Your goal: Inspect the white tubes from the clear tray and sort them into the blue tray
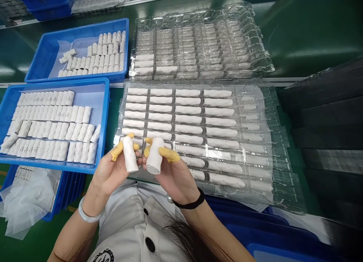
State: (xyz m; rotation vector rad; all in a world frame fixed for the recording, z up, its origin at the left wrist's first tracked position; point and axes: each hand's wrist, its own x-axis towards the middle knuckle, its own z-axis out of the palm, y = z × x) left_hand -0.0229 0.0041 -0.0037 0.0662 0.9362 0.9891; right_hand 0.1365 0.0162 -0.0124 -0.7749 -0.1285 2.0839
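Note:
My left hand [111, 170] is closed around a white cylinder [130, 156], its thumb and a fingertip in yellow finger cots. A second, similar white cylinder [154, 152] is in my right hand [172, 175], tilted so that its round lower end shows. Yellow cots cover fingers of that hand too. The two cylinders are side by side, apart, above the near left edge of a clear plastic tray [224, 155]. Rows of white cylinders lie on their sides in that tray's slots; my hands hide some near-left slots.
To the left, a blue bin [105, 114] holds upright rows of white cylinders. Behind it is another blue bin [36, 67] of them. A stack of clear trays [244, 38] stands at the back. Dark panels [326, 114] rise at right; a crumpled translucent sheet [28, 201] hangs lower left.

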